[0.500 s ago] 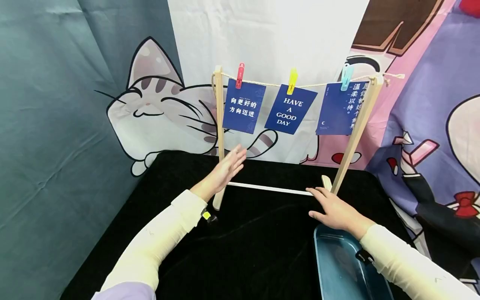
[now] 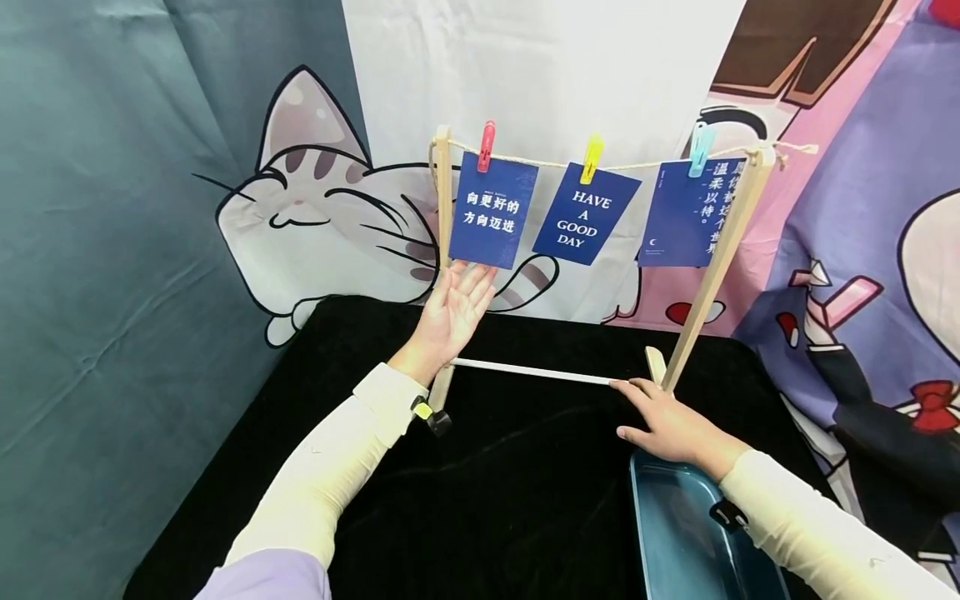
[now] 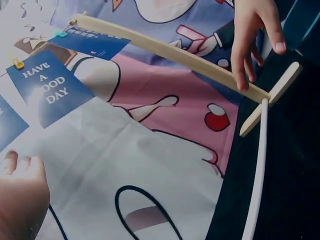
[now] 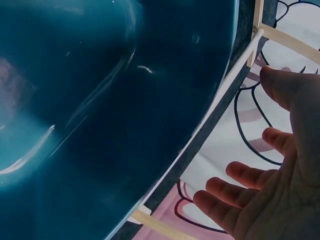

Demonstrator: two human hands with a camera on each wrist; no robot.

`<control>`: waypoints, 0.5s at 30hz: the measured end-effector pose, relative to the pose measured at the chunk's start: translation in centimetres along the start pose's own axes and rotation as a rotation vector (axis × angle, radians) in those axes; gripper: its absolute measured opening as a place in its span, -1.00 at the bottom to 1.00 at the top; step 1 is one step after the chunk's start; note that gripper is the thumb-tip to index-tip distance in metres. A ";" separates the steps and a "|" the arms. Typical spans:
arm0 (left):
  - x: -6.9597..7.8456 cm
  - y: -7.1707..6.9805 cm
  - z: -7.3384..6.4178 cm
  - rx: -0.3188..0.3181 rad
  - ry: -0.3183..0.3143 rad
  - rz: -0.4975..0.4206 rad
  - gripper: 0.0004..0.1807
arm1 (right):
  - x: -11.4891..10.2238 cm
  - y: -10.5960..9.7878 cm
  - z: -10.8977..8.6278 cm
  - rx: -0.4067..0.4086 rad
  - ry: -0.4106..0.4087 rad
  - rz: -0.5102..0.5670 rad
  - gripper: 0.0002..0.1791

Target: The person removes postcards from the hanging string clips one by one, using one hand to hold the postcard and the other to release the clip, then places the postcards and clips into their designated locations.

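Note:
My left hand [image 2: 448, 317] is palm up with fingers extended, its fingertips right at the lower edge of a blue card [image 2: 491, 237] printed with white characters. A red clothespin [image 2: 487, 146] clips this card to a string. A yellow clothespin [image 2: 592, 158] holds the tilted "HAVE A GOOD DAY" card [image 2: 585, 218], and a light blue clothespin [image 2: 701, 150] a third card [image 2: 675, 225], partly behind the right wooden post [image 2: 708, 283]. My right hand [image 2: 671, 423], fingers spread and holding nothing, hovers by that post's foot and the right end of a white rod [image 2: 532, 372].
The left wooden post [image 2: 444, 200] stands behind my left hand. A blue tray [image 2: 678, 533] lies at front right under my right forearm. Black cloth [image 2: 480, 500] covers the table, and a printed cartoon curtain [image 2: 540, 67] hangs behind the frame.
My left hand has risen and turned its palm up, its fingertips reaching the left card's lower edge. The right hand has stayed almost in place.

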State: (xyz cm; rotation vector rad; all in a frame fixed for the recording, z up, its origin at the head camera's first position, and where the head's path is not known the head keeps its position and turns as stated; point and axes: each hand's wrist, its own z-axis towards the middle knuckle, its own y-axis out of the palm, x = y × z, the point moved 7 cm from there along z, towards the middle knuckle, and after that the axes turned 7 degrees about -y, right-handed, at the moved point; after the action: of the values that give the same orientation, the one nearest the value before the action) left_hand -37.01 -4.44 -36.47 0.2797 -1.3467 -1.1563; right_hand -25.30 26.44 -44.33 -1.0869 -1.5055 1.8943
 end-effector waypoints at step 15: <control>6.7 1.8 0.1 0.067 -0.112 0.282 -0.60 | -0.6 -1.3 0.3 -0.008 0.011 -0.017 -0.21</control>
State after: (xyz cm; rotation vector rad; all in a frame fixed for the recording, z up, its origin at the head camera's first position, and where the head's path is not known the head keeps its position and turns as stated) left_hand -37.53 -8.75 -31.03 0.0701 -1.4720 -0.9025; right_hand -25.35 26.19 -42.93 -1.0829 -1.5124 1.8699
